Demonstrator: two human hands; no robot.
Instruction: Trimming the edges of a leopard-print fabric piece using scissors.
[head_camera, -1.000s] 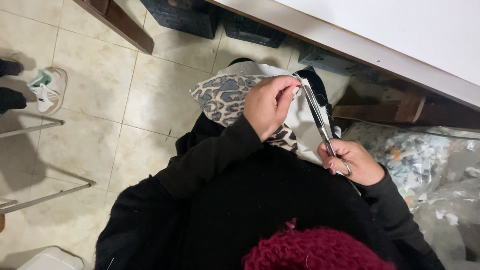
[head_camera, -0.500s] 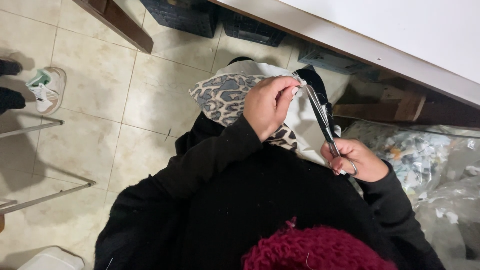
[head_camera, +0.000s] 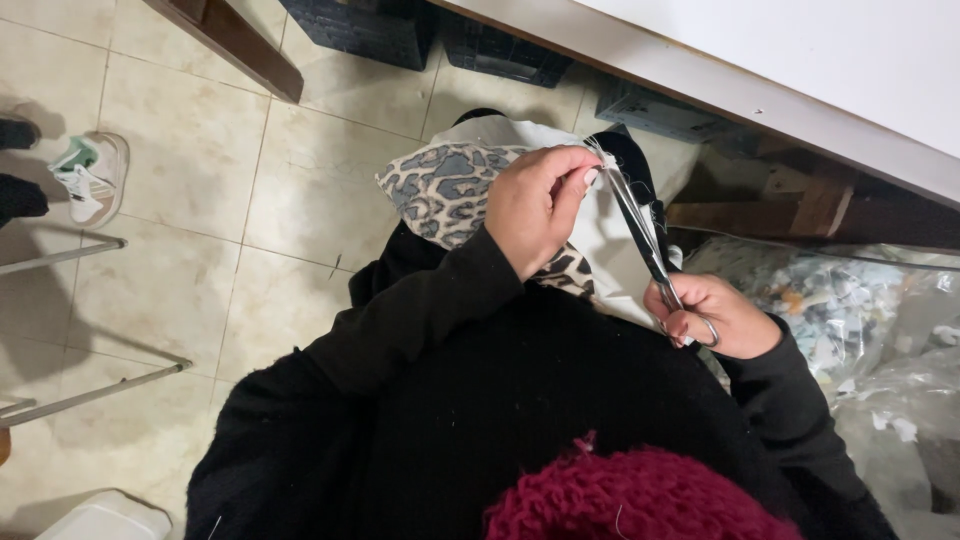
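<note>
My left hand (head_camera: 535, 205) pinches the edge of a leopard-print fabric piece (head_camera: 445, 190) with a white backing (head_camera: 610, 240), held over my lap. My right hand (head_camera: 715, 315) grips metal scissors (head_camera: 640, 235) by the handles. The blades point up and away along the fabric edge, right beside my left fingertips. Both arms wear black sleeves. A dark red knitted scarf (head_camera: 640, 500) fills the bottom of the view.
A white tabletop edge (head_camera: 800, 90) runs across the top right, with dark crates (head_camera: 370, 30) under it. Clear bags of fabric scraps (head_camera: 850, 300) lie at right. Another person's sneaker (head_camera: 90, 180) stands on the tiled floor at left, near metal rack legs (head_camera: 90, 390).
The scissors and my right hand have shifted slightly along the fabric edge; my left hand keeps its pinch on the fabric.
</note>
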